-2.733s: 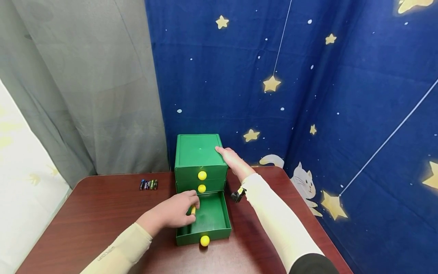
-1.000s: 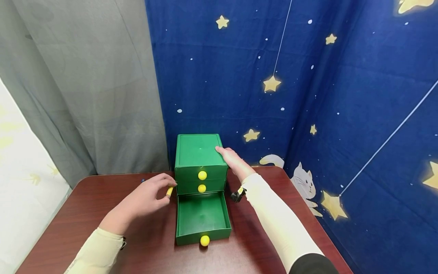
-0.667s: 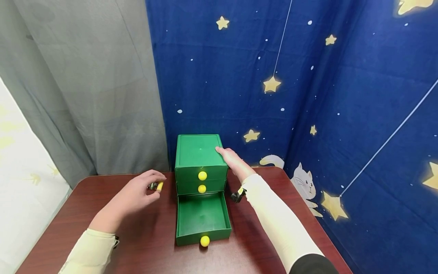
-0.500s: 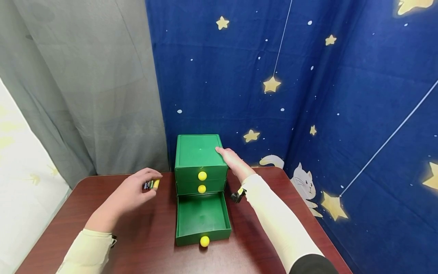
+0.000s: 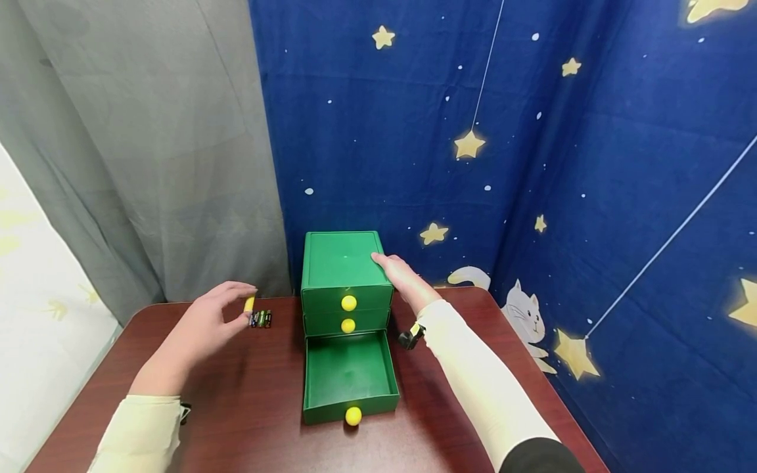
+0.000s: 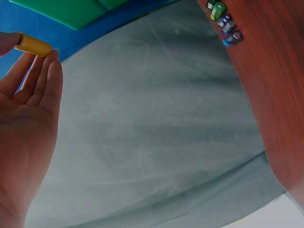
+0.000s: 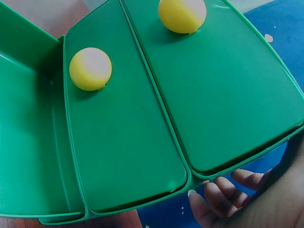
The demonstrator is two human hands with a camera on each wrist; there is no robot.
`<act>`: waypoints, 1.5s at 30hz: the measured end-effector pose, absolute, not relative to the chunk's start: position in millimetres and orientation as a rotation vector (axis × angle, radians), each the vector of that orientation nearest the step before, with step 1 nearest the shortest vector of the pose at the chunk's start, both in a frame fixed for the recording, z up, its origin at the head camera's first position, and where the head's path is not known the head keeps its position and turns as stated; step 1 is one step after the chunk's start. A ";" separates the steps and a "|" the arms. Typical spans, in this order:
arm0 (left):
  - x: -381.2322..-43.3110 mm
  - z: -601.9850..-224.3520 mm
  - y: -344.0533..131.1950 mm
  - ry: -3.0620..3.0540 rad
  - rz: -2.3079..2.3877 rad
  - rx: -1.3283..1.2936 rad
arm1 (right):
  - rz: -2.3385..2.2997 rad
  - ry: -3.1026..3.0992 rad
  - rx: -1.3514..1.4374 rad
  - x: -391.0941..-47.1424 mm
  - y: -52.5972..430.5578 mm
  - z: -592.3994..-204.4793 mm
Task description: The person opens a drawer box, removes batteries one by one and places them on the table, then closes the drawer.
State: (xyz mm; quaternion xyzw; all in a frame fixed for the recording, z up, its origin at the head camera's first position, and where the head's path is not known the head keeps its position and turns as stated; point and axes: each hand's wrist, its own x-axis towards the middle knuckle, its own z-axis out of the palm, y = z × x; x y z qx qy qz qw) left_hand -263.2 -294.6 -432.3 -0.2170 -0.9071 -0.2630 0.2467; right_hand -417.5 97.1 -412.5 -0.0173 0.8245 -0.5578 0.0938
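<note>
A yellow battery [image 5: 249, 304] is pinched between the thumb and fingertips of my left hand [image 5: 204, 327], raised at the left end of a row of small batteries [image 5: 261, 319]. In the left wrist view the yellow battery [image 6: 34, 45] lies across the fingertips, and the row [image 6: 228, 26] shows at the upper right, apart from the hand. My right hand [image 5: 405, 279] rests against the right side of a green drawer cabinet [image 5: 343, 259], a digit over its top edge. Its loosely bent fingers [image 7: 219, 198] touch the side in the right wrist view.
The cabinet's bottom drawer [image 5: 351, 368] stands pulled out toward me; the two drawers above it are closed. Each has a yellow ball knob [image 5: 353, 416]. A brown table [image 5: 254, 407] bears everything, with grey and blue curtains [image 5: 414, 164] behind its far edge.
My left hand has carried the yellow battery out of the bottom drawer, leftward and away from me, past the battery row. The right hand has stayed at the cabinet.
</note>
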 end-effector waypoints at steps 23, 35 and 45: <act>-286.1 -457.7 -333.1 -2.470 -0.736 -0.422 | -1.647 2.443 -0.027 -418.1 97.8 -412.3; -312.7 -480.9 -351.9 -2.585 -0.734 -0.396 | -1.660 2.435 -0.046 -416.8 97.8 -409.9; -331.0 -497.4 -364.2 -2.686 -0.694 -0.425 | -1.653 2.433 -0.057 -414.5 97.8 -411.3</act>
